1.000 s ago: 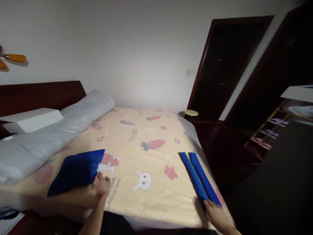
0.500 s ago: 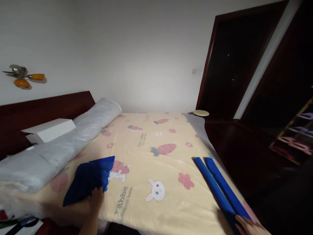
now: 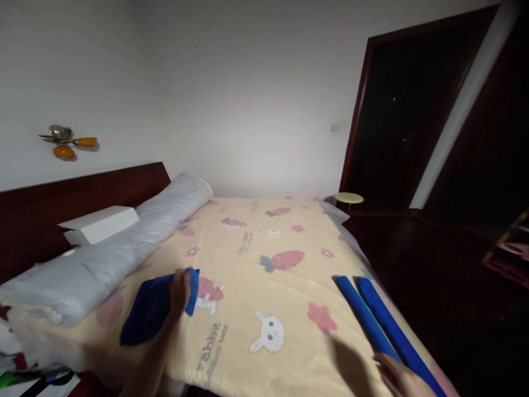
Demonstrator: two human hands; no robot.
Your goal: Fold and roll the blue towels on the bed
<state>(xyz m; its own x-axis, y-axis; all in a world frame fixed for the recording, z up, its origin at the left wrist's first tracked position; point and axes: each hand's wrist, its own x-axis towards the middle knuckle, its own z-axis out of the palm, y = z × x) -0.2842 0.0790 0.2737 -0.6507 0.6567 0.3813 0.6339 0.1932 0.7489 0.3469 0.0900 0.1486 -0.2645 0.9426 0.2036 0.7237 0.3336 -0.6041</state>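
Observation:
My left hand [image 3: 181,291] is closed on the right edge of a dark blue cloth [image 3: 146,309], which lies spread on the bed at the left. A lighter blue flap of it shows past my fingers. At the lower right, my right hand [image 3: 399,376] is over the near end of a long, narrow blue folded cloth strip [image 3: 366,317]. Its fingers are stretched out, and I cannot tell if they touch the strip. A second blue strip [image 3: 399,325] lies alongside, nearer the bed's right edge. Both lie on a yellow sheet [image 3: 289,286] printed with rabbits and carrots.
A rolled grey quilt [image 3: 124,248] lies along the headboard [image 3: 91,182] with a white box [image 3: 109,223] beside it. A round stool [image 3: 348,198] stands past the far right corner. Bags and small items [image 3: 37,380] crowd the lower left.
My left hand has moved up to the cloth's right edge, and a lighter flap now shows there. My right hand has shifted slightly left along the strips. The view has turned a little left.

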